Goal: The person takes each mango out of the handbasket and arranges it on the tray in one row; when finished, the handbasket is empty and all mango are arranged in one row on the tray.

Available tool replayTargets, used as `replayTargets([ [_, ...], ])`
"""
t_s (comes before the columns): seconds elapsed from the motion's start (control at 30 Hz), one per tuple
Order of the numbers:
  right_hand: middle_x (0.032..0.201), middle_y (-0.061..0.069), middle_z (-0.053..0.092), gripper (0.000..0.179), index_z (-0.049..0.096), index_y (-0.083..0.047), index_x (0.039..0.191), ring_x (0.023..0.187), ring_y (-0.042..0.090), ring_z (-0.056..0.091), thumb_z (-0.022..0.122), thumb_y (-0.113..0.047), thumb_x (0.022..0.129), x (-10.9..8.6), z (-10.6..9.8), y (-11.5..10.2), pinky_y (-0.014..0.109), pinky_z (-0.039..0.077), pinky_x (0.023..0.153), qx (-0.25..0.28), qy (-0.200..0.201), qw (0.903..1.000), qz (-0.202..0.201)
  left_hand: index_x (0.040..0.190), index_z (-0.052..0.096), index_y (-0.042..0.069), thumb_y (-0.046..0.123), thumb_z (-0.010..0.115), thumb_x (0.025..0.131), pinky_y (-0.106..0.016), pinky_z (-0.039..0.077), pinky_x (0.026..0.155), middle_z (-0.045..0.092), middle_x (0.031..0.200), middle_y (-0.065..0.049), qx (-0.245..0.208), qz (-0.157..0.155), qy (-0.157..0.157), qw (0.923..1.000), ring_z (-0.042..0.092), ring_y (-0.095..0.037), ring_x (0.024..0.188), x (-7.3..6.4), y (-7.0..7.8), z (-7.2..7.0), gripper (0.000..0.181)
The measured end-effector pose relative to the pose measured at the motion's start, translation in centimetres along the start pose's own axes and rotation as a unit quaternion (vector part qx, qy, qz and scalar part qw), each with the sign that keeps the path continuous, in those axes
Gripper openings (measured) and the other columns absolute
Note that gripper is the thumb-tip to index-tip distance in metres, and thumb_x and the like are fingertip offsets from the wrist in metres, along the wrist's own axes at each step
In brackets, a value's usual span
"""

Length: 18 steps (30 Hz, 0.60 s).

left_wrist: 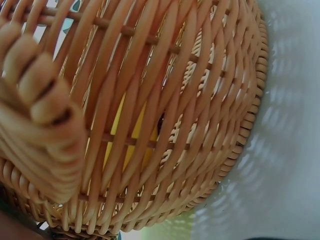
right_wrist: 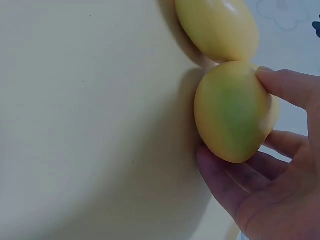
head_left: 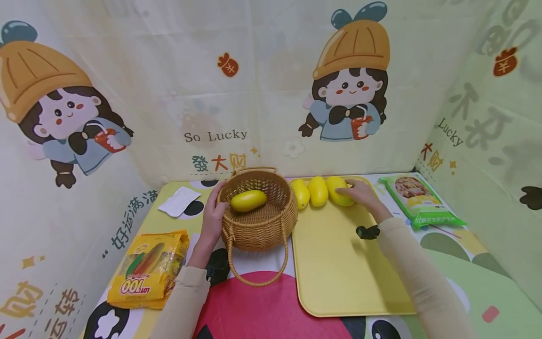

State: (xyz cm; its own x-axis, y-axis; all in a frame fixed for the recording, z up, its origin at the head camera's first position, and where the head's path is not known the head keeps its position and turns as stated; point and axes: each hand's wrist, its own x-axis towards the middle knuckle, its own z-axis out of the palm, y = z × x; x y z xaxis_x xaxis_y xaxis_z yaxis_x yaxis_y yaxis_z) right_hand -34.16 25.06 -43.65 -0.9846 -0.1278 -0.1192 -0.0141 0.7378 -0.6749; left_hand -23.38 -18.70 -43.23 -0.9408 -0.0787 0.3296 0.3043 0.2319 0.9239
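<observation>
A brown wicker basket (head_left: pixel 258 235) stands with its opening toward me and its looped handle (head_left: pixel 258 284) hanging down in front. One yellow mango (head_left: pixel 248 201) lies inside; some yellow shows through the weave (left_wrist: pixel 145 75) in the left wrist view. My left hand (head_left: pixel 212 216) holds the basket at its left rim. On the yellow tray (head_left: pixel 334 263), two mangoes, one (head_left: pixel 301 194) beside another (head_left: pixel 318 191), lie along the far edge. My right hand (head_left: pixel 362 194) grips the rightmost mango (right_wrist: pixel 235 112), thumb on one side and fingers around the other.
A yellow snack bag (head_left: pixel 148 270) lies at the left, with a white packet (head_left: pixel 179 201) behind it. At the right, past the tray, is a green food bag (head_left: pixel 419 197). A printed cloth wall (head_left: pixel 262 94) rises behind the table.
</observation>
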Motion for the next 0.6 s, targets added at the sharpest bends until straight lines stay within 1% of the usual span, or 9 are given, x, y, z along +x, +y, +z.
replayTargets([
  [0.13, 0.148, 0.030, 0.043, 0.083, 0.028, 0.004, 0.154, 0.127, 0.040, 0.050, 0.055, -0.050, 0.096, -0.2, -0.1, -0.1, 0.049, 0.048, 0.102, -0.006, 0.003, 1.0000, 0.005, 0.155, 0.034, 0.010, 0.003, 0.037, 0.095, -0.054, 0.032, 0.117, 0.031, 0.161, -0.011, -0.003, -0.009, -0.012, 0.9999, 0.032, -0.034, 0.147, -0.5, 2.0, -0.1, 0.060],
  [0.17, 0.148, 0.030, 0.043, 0.085, 0.028, 0.004, 0.154, 0.127, 0.041, 0.050, 0.055, -0.051, 0.096, -0.3, 0.0, -0.1, 0.050, 0.047, 0.102, -0.009, 0.006, 0.9999, 0.007, 0.154, 0.034, 0.009, 0.003, 0.038, 0.095, -0.054, 0.032, 0.118, 0.031, 0.161, -0.011, -0.006, -0.009, -0.013, 0.9999, 0.032, -0.034, 0.147, -0.6, 2.4, -0.1, 0.060],
  [0.2, 0.147, 0.031, 0.043, 0.085, 0.027, 0.003, 0.154, 0.127, 0.041, 0.049, 0.055, -0.053, 0.095, -0.3, -0.1, -0.1, 0.051, 0.046, 0.103, -0.011, 0.012, 0.9998, 0.008, 0.154, 0.034, 0.008, 0.002, 0.038, 0.094, -0.054, 0.031, 0.118, 0.032, 0.161, -0.011, -0.011, -0.010, -0.013, 0.9998, 0.033, -0.033, 0.147, -0.8, 2.8, 0.0, 0.060],
  [0.23, 0.147, 0.031, 0.043, 0.086, 0.028, 0.002, 0.154, 0.128, 0.042, 0.049, 0.054, -0.054, 0.095, -0.2, -0.1, 0.0, 0.052, 0.046, 0.104, -0.014, 0.018, 0.9997, 0.010, 0.154, 0.034, 0.008, 0.002, 0.038, 0.094, -0.054, 0.031, 0.118, 0.031, 0.161, -0.011, -0.012, -0.009, -0.014, 0.9998, 0.033, -0.033, 0.147, -0.8, 2.8, 0.0, 0.061],
  [0.3, 0.146, 0.032, 0.044, 0.088, 0.028, 0.000, 0.155, 0.127, 0.043, 0.049, 0.054, -0.057, 0.094, -0.2, -0.1, 0.1, 0.054, 0.045, 0.104, -0.017, 0.036, 0.9992, 0.008, 0.154, 0.034, 0.009, 0.002, 0.038, 0.094, -0.054, 0.031, 0.117, 0.032, 0.161, -0.010, -0.018, -0.009, -0.013, 0.9997, 0.033, -0.032, 0.147, -0.6, 2.3, 0.0, 0.061],
  [0.43, 0.145, 0.033, 0.044, 0.086, 0.029, -0.001, 0.154, 0.128, 0.045, 0.047, 0.055, -0.057, 0.094, -0.1, -0.2, 0.0, 0.057, 0.042, 0.106, -0.015, 0.069, 0.9974, -0.012, 0.154, 0.037, 0.018, 0.003, 0.038, 0.096, -0.052, 0.032, 0.118, 0.033, 0.160, -0.004, -0.013, -0.008, -0.004, 0.9999, 0.034, -0.026, 0.147, -0.1, 0.5, 0.0, 0.061],
  [0.5, 0.145, 0.032, 0.045, 0.083, 0.030, -0.001, 0.154, 0.129, 0.045, 0.047, 0.055, -0.055, 0.095, 0.0, -0.3, -0.3, 0.057, 0.041, 0.107, -0.011, 0.079, 0.9965, -0.023, 0.154, 0.037, 0.022, 0.004, 0.038, 0.096, -0.052, 0.032, 0.118, 0.033, 0.160, -0.002, -0.004, -0.004, 0.002, 1.0000, 0.033, -0.025, 0.147, 0.1, -0.2, 0.0, 0.060],
  [0.6, 0.145, 0.032, 0.045, 0.079, 0.032, -0.001, 0.153, 0.130, 0.045, 0.045, 0.057, -0.050, 0.095, 0.0, -0.4, -0.7, 0.059, 0.039, 0.109, -0.012, 0.085, 0.9957, -0.035, 0.154, 0.037, 0.023, 0.005, 0.038, 0.096, -0.054, 0.032, 0.117, 0.033, 0.160, -0.001, 0.001, 0.005, 0.005, 1.0000, 0.034, -0.025, 0.147, 0.2, -0.8, 0.0, 0.060],
])
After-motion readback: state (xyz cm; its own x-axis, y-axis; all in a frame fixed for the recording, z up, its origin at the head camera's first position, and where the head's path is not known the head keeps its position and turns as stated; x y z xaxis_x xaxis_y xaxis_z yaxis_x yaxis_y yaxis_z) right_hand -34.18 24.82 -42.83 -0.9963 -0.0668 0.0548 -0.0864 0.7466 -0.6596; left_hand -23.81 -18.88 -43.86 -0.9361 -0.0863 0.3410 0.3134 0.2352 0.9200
